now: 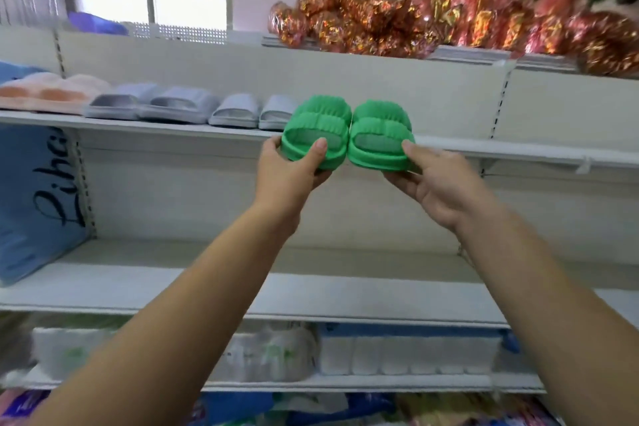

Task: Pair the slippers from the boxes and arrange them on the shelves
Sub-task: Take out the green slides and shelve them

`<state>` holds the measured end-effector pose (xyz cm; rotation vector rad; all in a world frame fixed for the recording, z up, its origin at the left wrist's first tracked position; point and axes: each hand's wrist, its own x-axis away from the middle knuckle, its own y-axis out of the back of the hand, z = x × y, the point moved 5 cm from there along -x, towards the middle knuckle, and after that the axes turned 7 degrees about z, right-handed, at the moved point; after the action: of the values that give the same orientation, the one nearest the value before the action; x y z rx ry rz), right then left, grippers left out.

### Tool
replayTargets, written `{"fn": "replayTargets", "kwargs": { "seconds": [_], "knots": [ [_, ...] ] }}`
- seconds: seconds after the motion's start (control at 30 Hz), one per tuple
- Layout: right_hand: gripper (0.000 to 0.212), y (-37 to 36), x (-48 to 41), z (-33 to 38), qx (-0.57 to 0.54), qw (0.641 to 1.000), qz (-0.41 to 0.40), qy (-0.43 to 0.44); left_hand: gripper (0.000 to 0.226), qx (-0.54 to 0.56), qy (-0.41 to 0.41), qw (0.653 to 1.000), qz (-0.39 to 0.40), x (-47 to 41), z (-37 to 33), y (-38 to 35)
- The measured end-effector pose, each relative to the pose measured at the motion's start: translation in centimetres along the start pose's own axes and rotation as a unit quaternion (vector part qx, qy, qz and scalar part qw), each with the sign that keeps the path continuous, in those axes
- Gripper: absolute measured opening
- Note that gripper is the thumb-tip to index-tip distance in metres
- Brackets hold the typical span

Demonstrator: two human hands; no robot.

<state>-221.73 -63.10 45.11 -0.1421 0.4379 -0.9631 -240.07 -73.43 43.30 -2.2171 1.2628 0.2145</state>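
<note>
green pair going up at the shelf (484, 150) front edge
left hand (288, 171) pinches left slipper (316, 133); right hand (432, 180) pinches right slipper (380, 135); slippers touching

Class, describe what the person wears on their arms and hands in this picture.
The left forearm and right forearm are bare, with no sleeve in view. The left hand and right hand wear no gloves; no ring or watch shows.
</note>
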Motion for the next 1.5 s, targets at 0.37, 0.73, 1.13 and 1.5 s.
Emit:
{"fn": "replayTargets", "kwargs": {
  "seconds": [0.37,0.73,1.13,1.5],
  "knots": [
    [0.040,1.6,-5.5,4.9,0.469,0.882,0.019,0.040,0.077,-0.600,-0.159,0.782,-0.045,-6.8,-1.4,-2.2],
    [0.064,3.1,-12.7,3.6,0.673,0.737,0.049,0.040,0.049,-0.674,-0.199,0.711,-0.003,-10.6,0.6,-3.4],
    [0.088,4.5,-16.3,1.4,0.732,0.678,0.060,-0.016,0.064,-0.728,-0.082,0.679,0.042,-12.8,3.7,-3.4],
    [0.062,4.0,-10.3,0.8,0.680,0.723,0.013,0.123,0.063,-0.679,-0.203,0.701,0.082,-9.4,3.6,-1.6]
  ]
}}
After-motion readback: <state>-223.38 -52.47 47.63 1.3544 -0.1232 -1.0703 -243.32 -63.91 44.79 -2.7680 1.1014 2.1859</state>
